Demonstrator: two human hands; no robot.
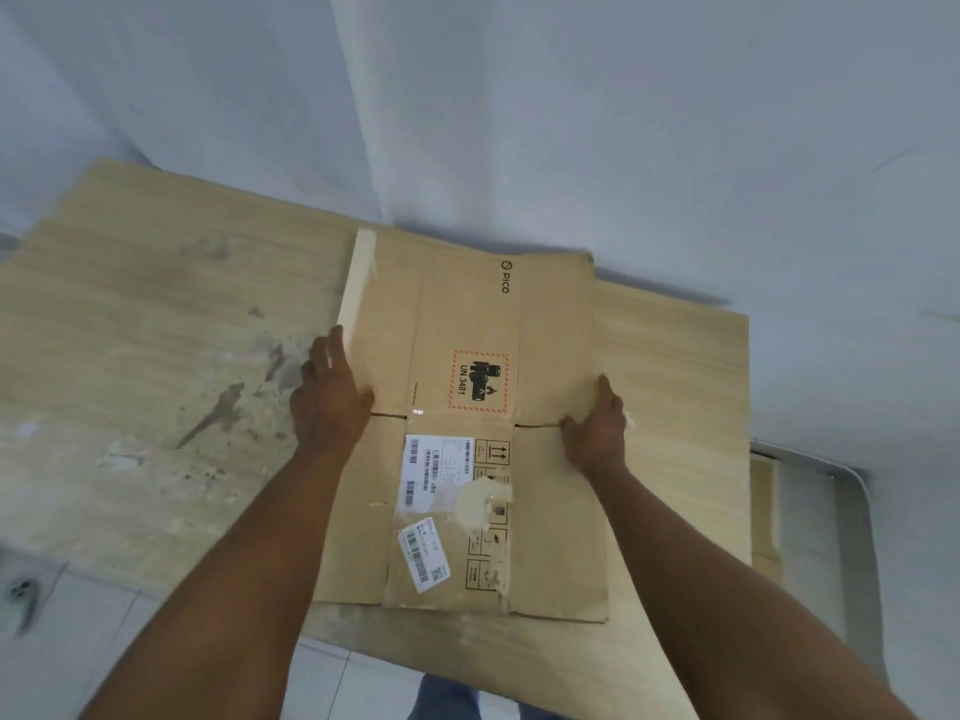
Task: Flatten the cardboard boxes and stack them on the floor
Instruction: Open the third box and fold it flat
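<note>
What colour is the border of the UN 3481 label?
Red dashed border on the UN 3481 label, clearest in the head view.

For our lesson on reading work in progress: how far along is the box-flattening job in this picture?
Done: the printed cardboard box already lies flat on a larger flattened sheet on the floor. In hand: the left hand and right hand press on its two side edges, seemingly squaring it on the stack. Left: letting go. No unflattened boxes are in view, so I cannot tell whether more remain.
</note>
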